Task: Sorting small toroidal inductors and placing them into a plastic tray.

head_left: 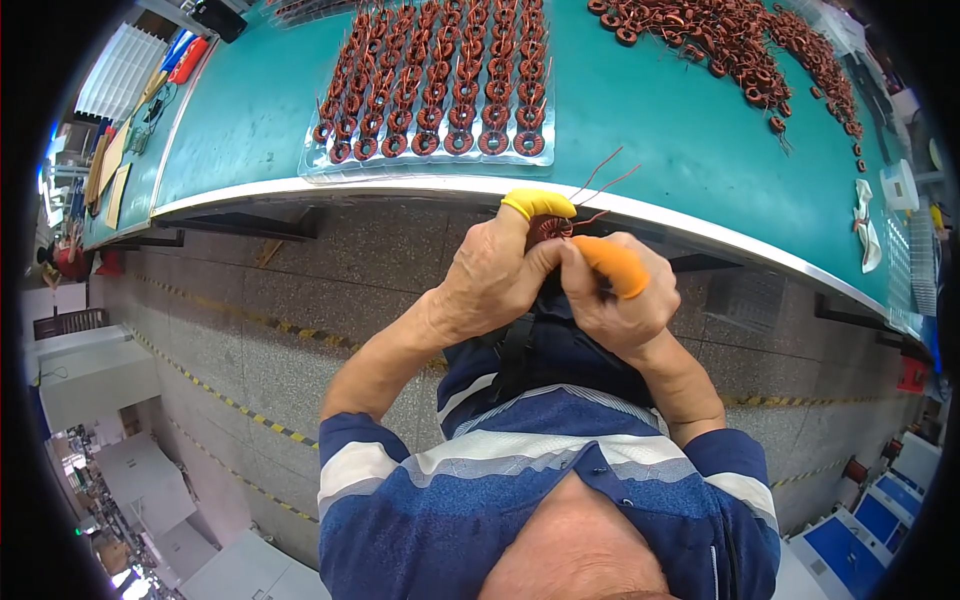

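Just off the table's front edge, my two hands meet around a copper-wound ring coil [551, 229]. My left hand [497, 262], with a yellow cover on one finger, is closed on the coil from the left. My right hand [622, 290], wearing an orange finger cover, has its thumb and forefinger pinched together at the coil's right side. Red wire ends [605, 178] stick out from the coil over the table edge. What exactly the right fingertips pinch is too small to make out.
A clear plastic tray [312, 163] with rows of similar coils stands on the green table [240, 120]. Loose coils [700, 45] lie heaped at the back right. A white cloth [867, 230] and a small white container [899, 186] are near the right end.
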Tool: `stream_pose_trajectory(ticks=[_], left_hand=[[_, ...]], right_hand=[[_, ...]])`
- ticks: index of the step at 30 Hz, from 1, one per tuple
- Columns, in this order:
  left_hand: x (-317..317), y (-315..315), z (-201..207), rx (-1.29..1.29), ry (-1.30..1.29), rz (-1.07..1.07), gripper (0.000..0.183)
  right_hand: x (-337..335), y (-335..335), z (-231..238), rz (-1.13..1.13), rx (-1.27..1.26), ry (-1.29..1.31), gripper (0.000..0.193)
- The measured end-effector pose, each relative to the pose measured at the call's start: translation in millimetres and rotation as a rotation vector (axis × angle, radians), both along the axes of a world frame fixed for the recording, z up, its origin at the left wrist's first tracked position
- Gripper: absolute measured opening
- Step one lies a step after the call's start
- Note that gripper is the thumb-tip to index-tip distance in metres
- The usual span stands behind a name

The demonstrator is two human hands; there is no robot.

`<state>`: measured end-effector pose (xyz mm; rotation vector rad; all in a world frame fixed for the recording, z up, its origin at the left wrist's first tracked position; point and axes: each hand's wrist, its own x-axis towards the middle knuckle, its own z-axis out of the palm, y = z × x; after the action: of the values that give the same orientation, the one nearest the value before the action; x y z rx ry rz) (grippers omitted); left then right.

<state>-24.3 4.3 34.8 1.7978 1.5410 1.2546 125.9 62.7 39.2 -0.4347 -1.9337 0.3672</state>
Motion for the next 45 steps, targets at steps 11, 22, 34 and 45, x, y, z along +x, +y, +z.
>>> stream_pose_trajectory(ticks=[11, 22, 34, 45], left_hand=[[0, -2, 3, -0.120, -0.671, -0.174, 0.041], [-11, 0, 7, -0.208, -0.460, -0.102, 0.037], [-9, 3, 9, -0.179, -0.203, -0.041, 0.033], [-5, 5, 8, -0.031, -0.139, -0.039, 0.030]], right_hand=[[15, 11, 1, 0.374, -1.138, 0.326, 0.019], [11, 9, 1, 0.330, -1.188, 0.322, 0.029], [13, 6, 10, 0.273, -1.086, 0.210, 0.017], [7, 12, 8, 0.144, -0.702, 0.047, 0.013]])
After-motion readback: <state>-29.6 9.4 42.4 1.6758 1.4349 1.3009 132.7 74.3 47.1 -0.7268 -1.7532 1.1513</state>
